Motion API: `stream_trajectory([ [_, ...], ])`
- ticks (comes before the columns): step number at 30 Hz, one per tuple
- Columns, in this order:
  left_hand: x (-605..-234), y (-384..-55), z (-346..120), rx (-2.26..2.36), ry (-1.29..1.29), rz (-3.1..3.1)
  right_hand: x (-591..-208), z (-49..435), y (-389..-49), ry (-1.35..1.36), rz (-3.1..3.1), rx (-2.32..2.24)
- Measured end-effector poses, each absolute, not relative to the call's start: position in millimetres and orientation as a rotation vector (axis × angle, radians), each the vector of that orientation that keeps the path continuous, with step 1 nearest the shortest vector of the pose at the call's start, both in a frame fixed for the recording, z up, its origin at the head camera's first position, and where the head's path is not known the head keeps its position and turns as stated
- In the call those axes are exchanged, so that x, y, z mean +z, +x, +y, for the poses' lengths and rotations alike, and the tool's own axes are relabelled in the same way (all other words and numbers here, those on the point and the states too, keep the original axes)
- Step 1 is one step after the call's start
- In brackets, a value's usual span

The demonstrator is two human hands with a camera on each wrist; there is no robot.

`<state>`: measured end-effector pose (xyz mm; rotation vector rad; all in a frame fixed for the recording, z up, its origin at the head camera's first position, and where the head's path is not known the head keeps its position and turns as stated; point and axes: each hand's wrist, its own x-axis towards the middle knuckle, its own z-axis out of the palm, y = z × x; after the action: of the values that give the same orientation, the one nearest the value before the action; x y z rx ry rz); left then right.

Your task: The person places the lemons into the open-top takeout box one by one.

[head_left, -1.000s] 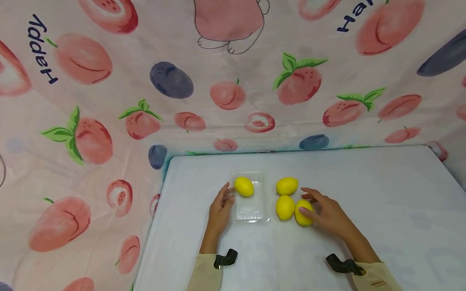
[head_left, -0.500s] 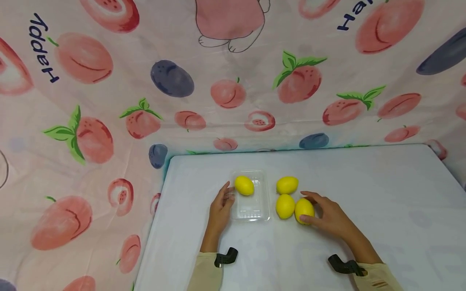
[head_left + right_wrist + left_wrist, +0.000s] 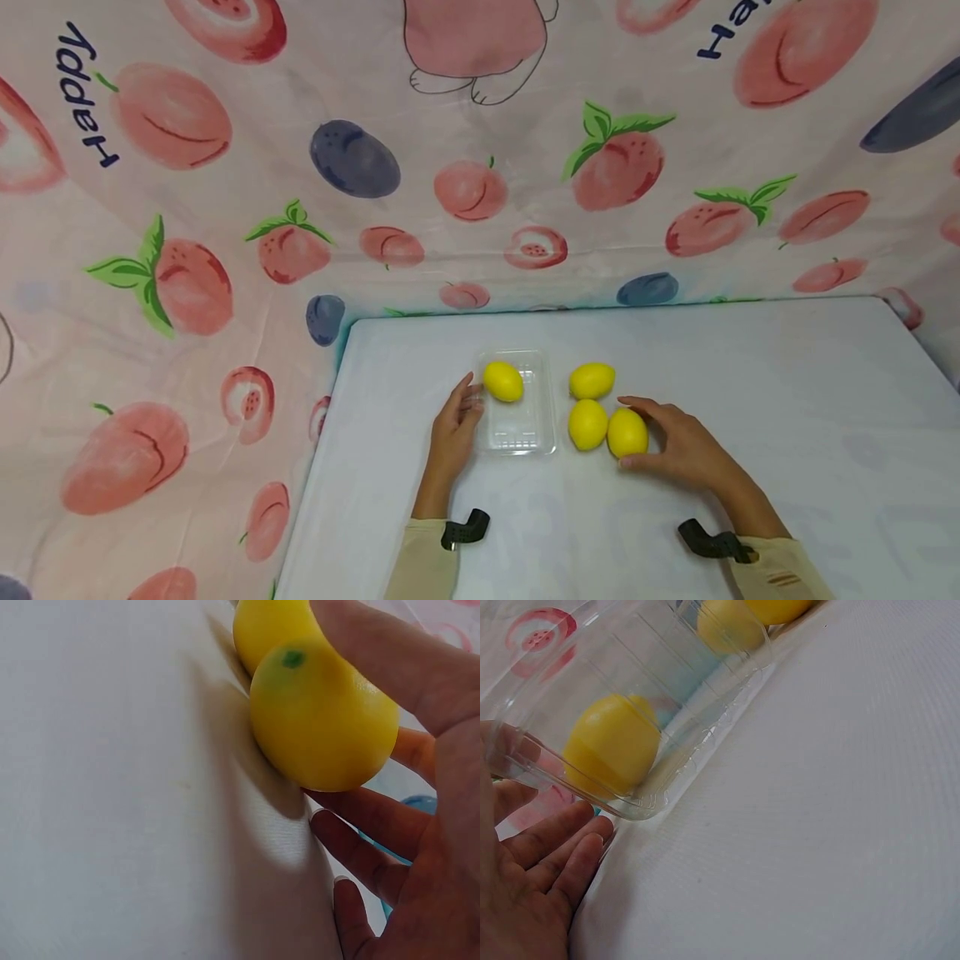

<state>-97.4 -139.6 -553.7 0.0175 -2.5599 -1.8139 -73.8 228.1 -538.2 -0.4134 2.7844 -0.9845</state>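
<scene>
In the head view, my right hand (image 3: 678, 446) curls around the nearest right lemon (image 3: 627, 432), thumb at its near end and index finger at its far end. The right wrist view shows that lemon (image 3: 322, 720) with its green-tipped end, still low over the white surface. Two more lemons touch or sit close by, one beside it (image 3: 587, 425) and one behind (image 3: 592, 381). My left hand (image 3: 454, 425) rests with loose fingers against the left side of a clear plastic tray (image 3: 517, 437). Inside the tray lies one lemon (image 3: 615, 746), toward its far left.
A white-covered table (image 3: 750, 358) bears everything and stretches well to the right of the lemons. Behind and left of it hangs a fruit-printed cloth (image 3: 525, 150). Each wrist wears a black camera mount, one on the left (image 3: 467, 530) and one on the right (image 3: 712, 542).
My right thumb has slid from over the lemon to its near end, and the index finger has come round its far end. The left hand and the tray have stayed in place.
</scene>
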Motion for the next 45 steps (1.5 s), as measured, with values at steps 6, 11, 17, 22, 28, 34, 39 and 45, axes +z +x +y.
stream_trajectory([
  [6, -565, -101, -142, -1.826, -0.015, -2.512, -536, 229, -76, -0.435, 2.802, -0.959],
  [11, -564, -102, -142, -1.827, -0.045, -2.504, -534, 229, -78, -0.445, 2.798, -0.959],
  [17, -543, -97, -138, -1.843, -0.022, -2.520, -534, 229, -79, -0.436, 2.793, -0.954],
  [22, -524, -91, -135, -1.852, -0.004, -2.541, -534, 230, -79, -0.423, 2.790, -0.952],
  [28, -524, -91, -135, -1.849, -0.003, -2.544, -534, 231, -79, -0.424, 2.794, -0.958],
  [34, -525, -91, -134, -1.847, 0.000, -2.546, -535, 231, -79, -0.426, 2.798, -0.960],
  [39, -525, -91, -134, -1.846, -0.001, -2.539, -536, 231, -79, -0.413, 2.807, -0.974],
  [45, -525, -90, -134, -1.849, 0.017, -2.544, -538, 230, -77, -0.403, 2.807, -1.019],
])
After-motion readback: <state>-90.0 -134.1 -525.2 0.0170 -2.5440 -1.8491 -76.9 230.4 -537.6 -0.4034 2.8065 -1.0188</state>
